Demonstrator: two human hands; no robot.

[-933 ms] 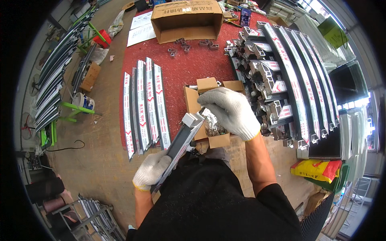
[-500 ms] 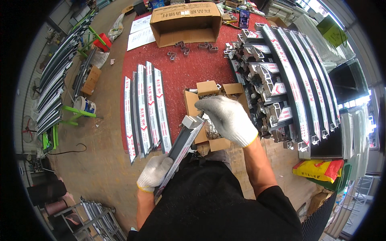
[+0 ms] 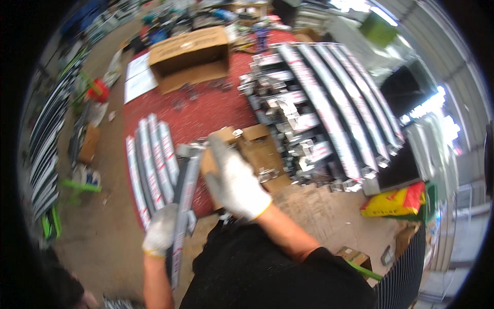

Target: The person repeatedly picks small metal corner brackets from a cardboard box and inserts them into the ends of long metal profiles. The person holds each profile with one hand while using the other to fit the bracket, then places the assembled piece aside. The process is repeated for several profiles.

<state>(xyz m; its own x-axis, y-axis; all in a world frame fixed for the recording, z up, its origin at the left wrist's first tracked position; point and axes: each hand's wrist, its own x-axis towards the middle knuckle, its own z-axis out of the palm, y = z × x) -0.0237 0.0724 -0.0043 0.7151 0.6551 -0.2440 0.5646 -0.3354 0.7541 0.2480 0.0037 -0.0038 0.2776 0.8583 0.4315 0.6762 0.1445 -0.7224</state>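
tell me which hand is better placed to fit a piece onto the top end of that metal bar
Right, most likely. The right hand is already up beside the top end of the metal bar, next to the small cardboard box. The left hand grips the bar lower down, steadying it.

Motion blur smears the whole view, so the print on the aluminium profile [image 3: 181, 206] is unreadable, and so is what sits at its top end. The right hand [image 3: 234, 180] covers part of the small cardboard box [image 3: 260, 149], hiding its contents, and whether its fingertips touch the profile cannot be told. The left hand [image 3: 160, 236] hides the profile's middle.
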